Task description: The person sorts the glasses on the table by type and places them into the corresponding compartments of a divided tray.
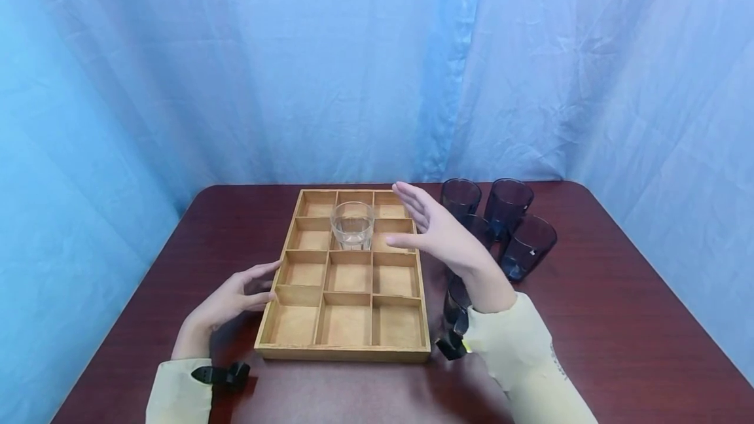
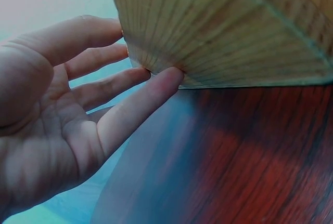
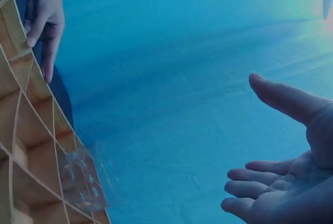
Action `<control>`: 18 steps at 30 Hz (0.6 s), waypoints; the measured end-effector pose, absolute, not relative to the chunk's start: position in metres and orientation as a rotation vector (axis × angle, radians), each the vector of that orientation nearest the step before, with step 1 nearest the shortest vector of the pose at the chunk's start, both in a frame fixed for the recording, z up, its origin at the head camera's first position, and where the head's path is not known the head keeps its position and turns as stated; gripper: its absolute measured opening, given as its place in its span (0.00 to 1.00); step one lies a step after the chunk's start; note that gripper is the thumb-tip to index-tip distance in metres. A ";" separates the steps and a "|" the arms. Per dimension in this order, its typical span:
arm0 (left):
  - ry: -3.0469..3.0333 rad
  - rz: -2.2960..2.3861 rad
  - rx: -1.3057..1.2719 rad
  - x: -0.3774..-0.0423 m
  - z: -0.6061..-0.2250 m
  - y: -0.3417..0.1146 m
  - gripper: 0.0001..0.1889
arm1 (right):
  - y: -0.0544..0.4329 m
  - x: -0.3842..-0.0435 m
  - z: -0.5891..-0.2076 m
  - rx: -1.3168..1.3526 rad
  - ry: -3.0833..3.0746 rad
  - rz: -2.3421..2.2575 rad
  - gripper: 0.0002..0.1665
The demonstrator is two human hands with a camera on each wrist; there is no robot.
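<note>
A wooden tray [image 1: 347,353] divided into several square compartments lies on the table. One clear glass [image 1: 352,224] stands in the middle column, in the second row from the back. My left hand [image 1: 232,296] touches the tray's left side with its fingertips; the left wrist view shows the fingers [image 2: 140,102] against the wooden side wall [image 2: 218,42]. Above the tray's right edge hovers my right hand [image 1: 442,234], thumb spread from the straight fingers, nothing in it. In the right wrist view, the clear glass [image 3: 83,180] is apart from that hand [image 3: 286,177].
Several dark tinted glasses [image 1: 528,247] stand close together on the table to the right of the tray, some partly hidden behind my right arm. The dark red-brown table [image 1: 618,319] has blue curtains [image 1: 353,70] behind it and at both sides.
</note>
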State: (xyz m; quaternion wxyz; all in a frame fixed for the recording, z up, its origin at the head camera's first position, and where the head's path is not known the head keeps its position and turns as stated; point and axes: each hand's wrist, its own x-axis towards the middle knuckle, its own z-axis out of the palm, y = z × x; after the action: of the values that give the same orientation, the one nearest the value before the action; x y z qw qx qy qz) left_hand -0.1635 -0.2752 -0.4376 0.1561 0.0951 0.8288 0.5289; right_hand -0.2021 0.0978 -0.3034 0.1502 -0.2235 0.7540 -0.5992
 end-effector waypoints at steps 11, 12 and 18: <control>2.364 1.523 0.239 -0.165 -0.441 -0.276 0.37 | 0.142 -0.199 -0.298 -0.772 2.207 -1.609 0.56; 2.362 1.525 0.243 -0.165 -0.441 -0.276 0.37 | 0.147 -0.199 -0.298 -0.787 2.213 -1.596 0.56; 2.361 1.529 0.250 -0.165 -0.442 -0.277 0.38 | 0.177 -0.196 -0.306 -0.852 2.239 -1.505 0.53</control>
State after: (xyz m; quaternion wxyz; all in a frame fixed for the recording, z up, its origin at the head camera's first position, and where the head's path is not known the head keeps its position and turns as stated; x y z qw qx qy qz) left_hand -0.1648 -0.2773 -0.4425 0.1580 0.0874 0.8256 0.5346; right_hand -0.1965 0.1772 -0.3055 0.1554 -0.2975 0.7818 -0.5255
